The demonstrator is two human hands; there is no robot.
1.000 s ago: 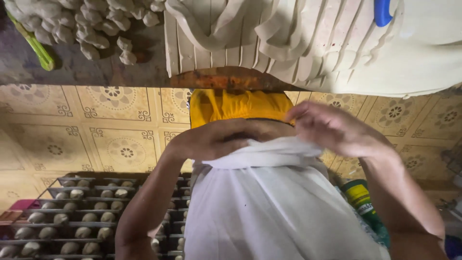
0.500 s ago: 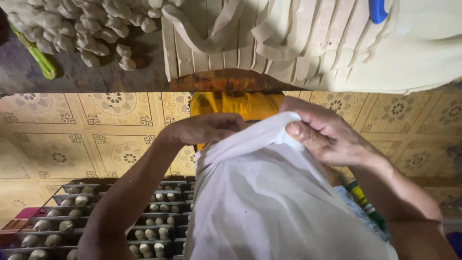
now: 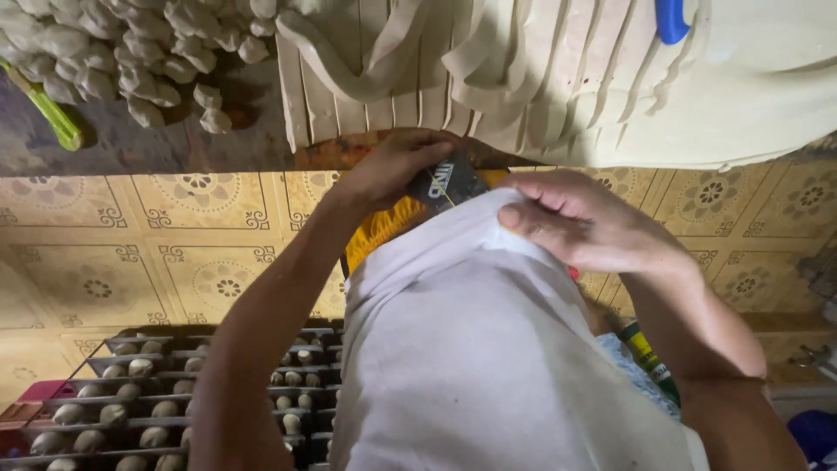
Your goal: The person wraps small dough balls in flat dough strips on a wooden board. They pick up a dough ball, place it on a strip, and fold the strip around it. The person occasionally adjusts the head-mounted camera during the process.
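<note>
My right hand (image 3: 593,222) pinches the hem of my white shirt (image 3: 488,349) and lifts it at my waist. Just left of it, my left hand (image 3: 397,166) grips the dark elastic waistband (image 3: 446,185) of my yellow shorts (image 3: 384,228), thumb and fingers closed on it. Both hands are close together below the edge of the work table (image 3: 131,139). A slab of pale dough cut into long strips (image 3: 540,70) lies on the table right above my hands.
A heap of small dough pieces (image 3: 113,44) and a green stick (image 3: 48,113) lie on the table's left. Dark racks of small dough balls (image 3: 139,401) stand on the patterned tile floor (image 3: 131,253) at lower left. A green bottle (image 3: 649,362) shows beside my right arm.
My left hand has gone up from the shirt hem to the waistband of the shorts. The right hand has pulled the shirt hem higher, and the dark waistband has come into sight.
</note>
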